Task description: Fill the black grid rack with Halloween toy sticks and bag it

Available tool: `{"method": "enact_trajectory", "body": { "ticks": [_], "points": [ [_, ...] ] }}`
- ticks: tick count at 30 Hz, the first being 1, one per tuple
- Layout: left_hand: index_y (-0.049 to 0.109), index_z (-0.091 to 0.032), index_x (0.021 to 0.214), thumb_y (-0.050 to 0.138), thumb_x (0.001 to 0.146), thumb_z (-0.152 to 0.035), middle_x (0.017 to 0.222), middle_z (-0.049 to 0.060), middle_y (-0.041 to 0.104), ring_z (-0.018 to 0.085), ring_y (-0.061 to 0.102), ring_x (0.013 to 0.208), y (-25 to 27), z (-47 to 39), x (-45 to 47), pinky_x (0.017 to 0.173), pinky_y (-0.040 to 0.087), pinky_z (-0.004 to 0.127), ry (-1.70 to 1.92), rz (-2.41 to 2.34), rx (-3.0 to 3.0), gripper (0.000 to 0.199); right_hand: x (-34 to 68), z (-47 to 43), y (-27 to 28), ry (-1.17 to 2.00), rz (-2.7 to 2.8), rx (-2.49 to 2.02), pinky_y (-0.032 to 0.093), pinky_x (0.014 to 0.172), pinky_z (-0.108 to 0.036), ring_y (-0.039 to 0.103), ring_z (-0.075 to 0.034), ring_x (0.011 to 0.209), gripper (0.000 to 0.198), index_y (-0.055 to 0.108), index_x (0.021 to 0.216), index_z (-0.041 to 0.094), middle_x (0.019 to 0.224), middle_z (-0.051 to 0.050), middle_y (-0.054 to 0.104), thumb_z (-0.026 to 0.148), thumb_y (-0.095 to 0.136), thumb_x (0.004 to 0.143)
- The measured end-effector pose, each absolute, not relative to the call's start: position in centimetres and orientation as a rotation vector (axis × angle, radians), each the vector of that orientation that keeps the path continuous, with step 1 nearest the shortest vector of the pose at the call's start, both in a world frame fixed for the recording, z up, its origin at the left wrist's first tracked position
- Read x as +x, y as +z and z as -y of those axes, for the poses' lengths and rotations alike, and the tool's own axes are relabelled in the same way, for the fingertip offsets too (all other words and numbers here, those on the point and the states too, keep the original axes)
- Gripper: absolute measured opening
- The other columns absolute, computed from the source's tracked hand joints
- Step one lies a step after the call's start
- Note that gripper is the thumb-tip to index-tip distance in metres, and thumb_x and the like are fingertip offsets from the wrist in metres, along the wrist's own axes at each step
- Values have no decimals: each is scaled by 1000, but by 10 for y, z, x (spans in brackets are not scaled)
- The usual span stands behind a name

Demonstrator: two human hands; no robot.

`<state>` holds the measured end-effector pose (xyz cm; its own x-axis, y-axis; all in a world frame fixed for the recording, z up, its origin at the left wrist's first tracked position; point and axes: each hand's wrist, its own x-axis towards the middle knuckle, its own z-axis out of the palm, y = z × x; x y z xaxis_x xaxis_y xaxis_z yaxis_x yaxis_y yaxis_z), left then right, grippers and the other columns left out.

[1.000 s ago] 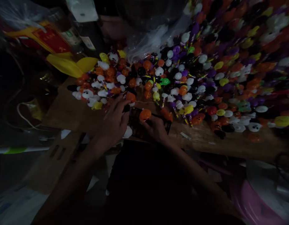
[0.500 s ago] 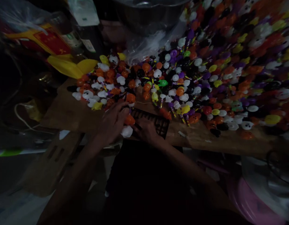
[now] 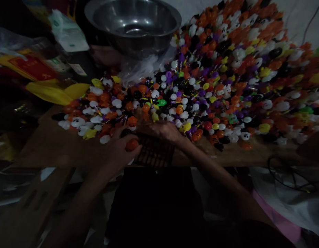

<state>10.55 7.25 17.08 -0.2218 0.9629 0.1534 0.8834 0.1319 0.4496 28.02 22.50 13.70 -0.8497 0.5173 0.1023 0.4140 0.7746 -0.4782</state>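
Note:
My left hand (image 3: 118, 150) curls around a small orange plastic toy (image 3: 132, 144), and a black piece (image 3: 126, 133) shows by its fingers. Just right of it lies a dark slatted tray (image 3: 154, 155) with rows of openings, close to the table's front edge. Over the far side of this tray is my right hand (image 3: 166, 132), its fingers bent together and pointing left. Whatever they pinch is too dim to make out. Beyond both hands spreads a heap of small toys (image 3: 185, 115) in orange, white, black, purple and yellow, some on patterned sticks.
A large metal basin (image 3: 138, 38) stands behind the heap, above crumpled clear plastic (image 3: 141, 70). At left are a yellow object (image 3: 56, 92) and a red-and-yellow package (image 3: 32, 65). The heap rises high at right. A black cable (image 3: 286, 182) hangs below the wooden table (image 3: 63, 151).
The camera view has swung up and right, showing more of the basin and heap. My right hand has gone from low over the tray to its far side. My left hand keeps the orange toy.

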Motion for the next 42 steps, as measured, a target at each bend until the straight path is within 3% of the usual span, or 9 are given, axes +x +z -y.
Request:
{"method": "enact_trajectory", "body": {
  "ticks": [3, 8, 13, 20, 24, 27, 30, 36, 42],
  "points": [
    [76, -27, 90, 66, 80, -41, 135, 6, 64, 34, 67, 117, 174, -87, 100, 101, 56, 50, 721, -2279, 1775, 20, 283, -242, 145, 429, 2819, -1011, 53, 82, -32, 72, -26, 95, 9, 72, 87, 16, 94, -13, 77, 24, 69, 91],
    [77, -27, 88, 65, 82, -47, 133, 8, 65, 34, 67, 115, 179, -118, 97, 100, 56, 50, 745, -2310, 1665, 24, 281, -227, 126, 356, 2601, -976, 51, 101, -46, 64, -31, 120, 22, 69, 103, 18, 122, -18, 72, 10, 50, 94],
    [77, -26, 92, 65, 85, -52, 134, 9, 63, 34, 66, 120, 175, -126, 100, 100, 56, 48, 694, -2297, 1693, 30, 279, -253, 144, 475, 2467, -1040, 53, 85, -39, 67, -24, 87, 14, 65, 92, 20, 88, -10, 71, 13, 53, 92],
    [76, -26, 95, 66, 87, -51, 138, 11, 61, 35, 59, 131, 171, -114, 102, 110, 50, 52, 761, -2305, 1637, 28, 310, -226, 137, 1072, 1739, -945, 50, 66, -27, 61, -15, 71, 19, 54, 94, 22, 86, 0, 64, 40, 62, 92],
    [76, -26, 98, 65, 89, -53, 147, 11, 55, 36, 57, 135, 176, -113, 102, 110, 51, 52, 702, -2268, 1650, 30, 321, -183, 105, 836, 2129, -1141, 51, 81, -34, 65, -21, 85, 7, 62, 96, 21, 93, -7, 70, 24, 56, 98],
    [74, -29, 110, 69, 86, -52, 157, 9, 47, 38, 49, 144, 184, -112, 101, 112, 51, 51, 661, -2264, 1665, 34, 319, -173, 102, 481, 2483, -1222, 46, 96, -44, 63, -29, 106, 19, 70, 109, 19, 110, -14, 72, 18, 53, 100],
    [66, -32, 131, 72, 83, -59, 165, 8, 38, 40, 44, 148, 196, -110, 102, 110, 52, 52, 629, -2283, 1674, 55, 312, -176, 111, 329, 2597, -1283, 43, 99, -45, 61, -30, 109, 25, 71, 117, 17, 115, -16, 71, 23, 50, 104],
    [68, -27, 126, 48, 97, -59, 161, 10, 45, 38, 55, 138, 199, -107, 104, 109, 52, 56, 596, -2264, 1673, 48, 296, -181, 122, 349, 2687, -1432, 43, 97, -41, 62, -28, 109, 29, 74, 111, 14, 117, -17, 70, 26, 48, 106],
    [63, -27, 134, 48, 96, -52, 161, 9, 43, 34, 46, 146, 180, -103, 93, 100, 60, 48, 783, -2091, 1708, 48, 300, -190, 116, 515, 2564, -1353, 49, 89, -36, 67, -26, 101, 23, 74, 109, 14, 111, -16, 73, 18, 53, 102]
  ]
}}
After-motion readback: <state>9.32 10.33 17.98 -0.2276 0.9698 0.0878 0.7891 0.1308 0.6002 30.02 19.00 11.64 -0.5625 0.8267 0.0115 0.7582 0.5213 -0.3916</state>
